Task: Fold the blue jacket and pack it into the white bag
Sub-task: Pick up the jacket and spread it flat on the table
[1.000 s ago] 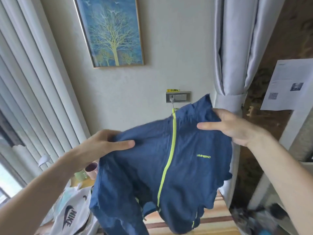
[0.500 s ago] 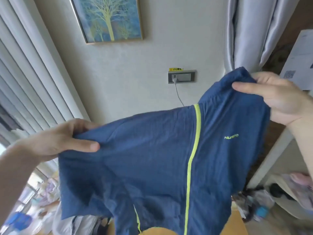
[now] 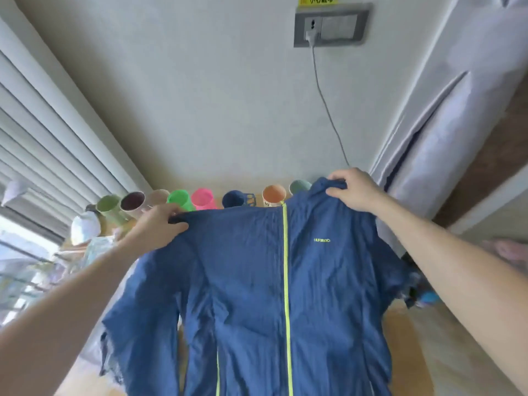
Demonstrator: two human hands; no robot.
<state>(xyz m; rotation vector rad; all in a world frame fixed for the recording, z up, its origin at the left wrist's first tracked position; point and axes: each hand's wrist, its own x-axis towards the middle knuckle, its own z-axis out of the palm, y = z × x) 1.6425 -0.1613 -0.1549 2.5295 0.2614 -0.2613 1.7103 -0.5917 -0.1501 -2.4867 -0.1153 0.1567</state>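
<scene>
The blue jacket [image 3: 251, 281] with a lime-green zipper down its middle is spread front-up over the wooden table [image 3: 405, 332]. My left hand [image 3: 160, 224] pinches its left shoulder. At the right shoulder near the collar, my right hand [image 3: 354, 190] grips the fabric. The sleeves hang off both sides. I cannot make out the white bag; a pale heap at the left is too blurred to name.
A row of coloured cups [image 3: 200, 198] stands along the table's far edge against the wall. A cable runs down from a wall socket [image 3: 328, 24]. White blinds fill the left, a grey curtain [image 3: 457, 110] hangs right. Blurred clutter [image 3: 85, 232] sits at the table's left.
The jacket was held up in the air before the wall; both hands have brought it down and spread it over the table. My view has tilted down, revealing the cups.
</scene>
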